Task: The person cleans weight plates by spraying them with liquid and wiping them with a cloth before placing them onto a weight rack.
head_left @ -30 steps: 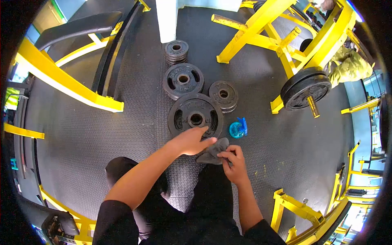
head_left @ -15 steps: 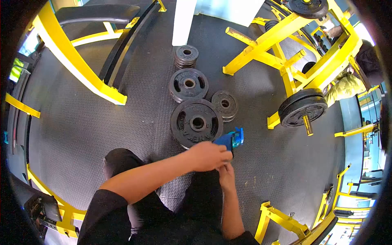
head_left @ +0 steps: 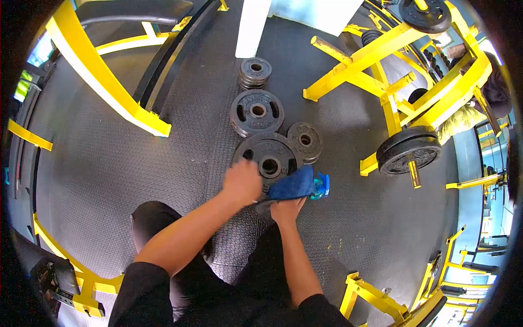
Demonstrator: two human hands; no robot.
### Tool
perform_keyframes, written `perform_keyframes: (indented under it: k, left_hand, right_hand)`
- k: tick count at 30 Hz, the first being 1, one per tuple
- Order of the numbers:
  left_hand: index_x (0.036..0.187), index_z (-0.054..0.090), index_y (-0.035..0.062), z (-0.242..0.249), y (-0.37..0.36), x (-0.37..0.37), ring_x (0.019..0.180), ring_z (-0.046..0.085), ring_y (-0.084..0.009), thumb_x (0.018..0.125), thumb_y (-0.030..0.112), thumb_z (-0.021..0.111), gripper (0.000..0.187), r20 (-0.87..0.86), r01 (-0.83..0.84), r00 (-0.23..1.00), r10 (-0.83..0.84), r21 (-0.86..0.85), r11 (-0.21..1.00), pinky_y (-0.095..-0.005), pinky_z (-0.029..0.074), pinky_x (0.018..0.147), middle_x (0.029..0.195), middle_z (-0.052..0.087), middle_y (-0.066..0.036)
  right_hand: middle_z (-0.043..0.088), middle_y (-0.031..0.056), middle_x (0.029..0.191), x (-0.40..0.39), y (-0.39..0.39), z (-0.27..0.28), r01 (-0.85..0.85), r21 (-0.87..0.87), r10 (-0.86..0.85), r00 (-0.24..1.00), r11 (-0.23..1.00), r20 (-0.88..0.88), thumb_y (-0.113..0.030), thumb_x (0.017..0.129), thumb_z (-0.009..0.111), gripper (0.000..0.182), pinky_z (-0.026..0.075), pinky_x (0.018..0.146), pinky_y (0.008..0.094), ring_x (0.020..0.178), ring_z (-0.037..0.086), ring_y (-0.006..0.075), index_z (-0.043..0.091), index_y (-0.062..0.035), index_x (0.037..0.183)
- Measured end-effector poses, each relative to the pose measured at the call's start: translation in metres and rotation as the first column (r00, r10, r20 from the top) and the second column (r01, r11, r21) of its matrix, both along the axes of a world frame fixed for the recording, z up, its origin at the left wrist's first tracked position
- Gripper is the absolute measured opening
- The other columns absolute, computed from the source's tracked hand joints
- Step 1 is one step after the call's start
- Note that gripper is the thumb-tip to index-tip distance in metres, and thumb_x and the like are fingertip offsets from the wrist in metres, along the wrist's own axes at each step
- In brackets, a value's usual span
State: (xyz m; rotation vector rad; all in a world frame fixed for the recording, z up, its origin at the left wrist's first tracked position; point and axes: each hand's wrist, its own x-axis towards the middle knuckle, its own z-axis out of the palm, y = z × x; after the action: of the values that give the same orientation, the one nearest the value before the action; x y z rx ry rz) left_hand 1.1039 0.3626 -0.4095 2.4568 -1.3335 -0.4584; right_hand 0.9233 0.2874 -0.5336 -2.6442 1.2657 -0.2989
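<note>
A blue cloth (head_left: 292, 184) is in my right hand (head_left: 287, 210), whose fingers are partly hidden beneath it. The cloth hangs over the lower right part of a large black weight plate (head_left: 268, 146). My left hand (head_left: 243, 182) is slightly blurred and closed, with fingers curled, over the plate's lower left side; I cannot make out whether anything is in it. Just right of the cloth shows a turquoise bottle (head_left: 322, 186), partly covered by it.
Smaller plate stacks stand at the right (head_left: 305, 140), behind (head_left: 257, 111) and farther back (head_left: 255, 72). A yellow rack (head_left: 376, 82) with a loaded plate (head_left: 409, 152) is on the right. Beyond it is another person (head_left: 493, 82). A yellow-framed bench (head_left: 98, 82) stands left.
My hands have come apart: the left has moved left across the large plate, closed. The cloth, in my right hand, has spread out and shifted left over the plate's lower edge.
</note>
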Motion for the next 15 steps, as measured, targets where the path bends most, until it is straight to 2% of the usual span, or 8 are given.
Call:
perform_keyframes:
  k: [2,4,5,6,7,10,14,15]
  left_hand:
    - [0.135,0.044,-0.0086,-0.021,0.013,0.021,0.105,0.065,-0.0372,0.09,0.032,0.065,0.064,0.138,-0.112,0.985,0.104,0.052,0.992,-0.0472,0.052,0.089,0.119,0.061,-0.027]
    - [0.147,0.028,-0.0091,-0.032,0.019,0.033,0.107,0.064,-0.0395,0.09,0.038,0.067,0.084,-0.289,-0.131,0.93,0.226,0.315,0.94,-0.0476,0.051,0.091,0.118,0.061,-0.03]
    - [0.147,0.027,-0.0104,-0.038,0.02,0.033,0.105,0.065,-0.0403,0.09,0.043,0.066,0.088,-0.266,-0.126,0.941,0.209,0.298,0.946,-0.0482,0.051,0.089,0.112,0.064,-0.029]
    - [0.147,0.027,-0.0104,-0.039,0.02,0.036,0.105,0.065,-0.0403,0.09,0.043,0.066,0.088,-0.276,-0.123,0.938,0.212,0.308,0.943,-0.0482,0.051,0.089,0.112,0.064,-0.029]
    - [0.147,0.025,-0.0107,-0.037,0.021,0.038,0.099,0.066,-0.0415,0.089,0.044,0.066,0.09,-0.266,-0.102,0.946,0.186,0.301,0.948,-0.0493,0.052,0.085,0.106,0.066,-0.029]
    - [0.148,0.024,-0.011,-0.037,0.019,0.041,0.094,0.067,-0.0423,0.089,0.046,0.067,0.092,-0.258,-0.079,0.952,0.165,0.313,0.946,-0.0499,0.053,0.081,0.099,0.068,-0.028]
    - [0.147,0.027,-0.0115,-0.037,0.018,0.042,0.093,0.069,-0.0372,0.087,0.046,0.068,0.093,-0.231,-0.071,0.96,0.156,0.337,0.939,-0.0465,0.054,0.079,0.099,0.069,-0.025]
    - [0.147,0.027,-0.0115,-0.036,0.018,0.043,0.093,0.069,-0.0372,0.087,0.046,0.068,0.093,-0.233,-0.072,0.959,0.16,0.346,0.936,-0.0465,0.054,0.079,0.099,0.069,-0.025]
  right_hand:
    - [0.042,0.0226,0.149,0.015,-0.013,0.018,-0.124,-0.157,0.128,0.992,0.98,0.016,-0.032,0.08,0.06,0.053,0.016,0.113,0.0664,0.139,0.03,0.0496,0.062,-0.0085,0.127]
    - [0.044,0.0229,0.147,0.028,-0.026,0.026,-0.153,-0.136,0.156,0.988,0.979,0.011,-0.032,0.077,0.061,0.055,0.016,0.113,0.0669,0.139,0.03,0.0495,0.063,-0.0085,0.126]
    - [0.045,0.0232,0.145,0.035,-0.033,0.028,-0.142,-0.126,0.152,0.986,0.982,0.073,-0.032,0.077,0.061,0.053,0.018,0.112,0.0672,0.138,0.032,0.0498,0.064,-0.0083,0.124]
    - [0.047,0.0236,0.143,0.043,-0.042,0.027,-0.126,-0.117,0.142,0.981,0.985,0.136,-0.032,0.077,0.061,0.051,0.019,0.111,0.0675,0.136,0.034,0.0502,0.065,-0.008,0.122]
    - [0.051,0.0244,0.138,0.048,-0.053,0.024,-0.228,-0.155,0.218,0.973,0.961,-0.079,-0.032,0.077,0.06,0.048,0.023,0.108,0.0669,0.133,0.038,0.0492,0.066,-0.0073,0.118]
    - [0.053,0.026,0.135,0.067,-0.058,0.034,-0.232,-0.042,0.22,0.957,0.972,-0.19,-0.03,0.079,0.058,0.043,0.026,0.106,0.0664,0.13,0.042,0.0477,0.067,-0.0075,0.115]
    - [0.058,0.0246,0.128,0.095,-0.066,0.018,-0.232,-0.235,0.269,0.953,0.944,0.138,-0.028,0.082,0.055,0.042,0.024,0.112,0.0627,0.126,0.047,0.0459,0.067,-0.0027,0.114]
    - [0.06,0.0248,0.124,0.102,-0.069,0.014,-0.238,-0.299,0.244,0.97,0.924,-0.02,-0.028,0.083,0.055,0.044,0.023,0.115,0.0584,0.124,0.048,0.0452,0.065,0.0023,0.113]
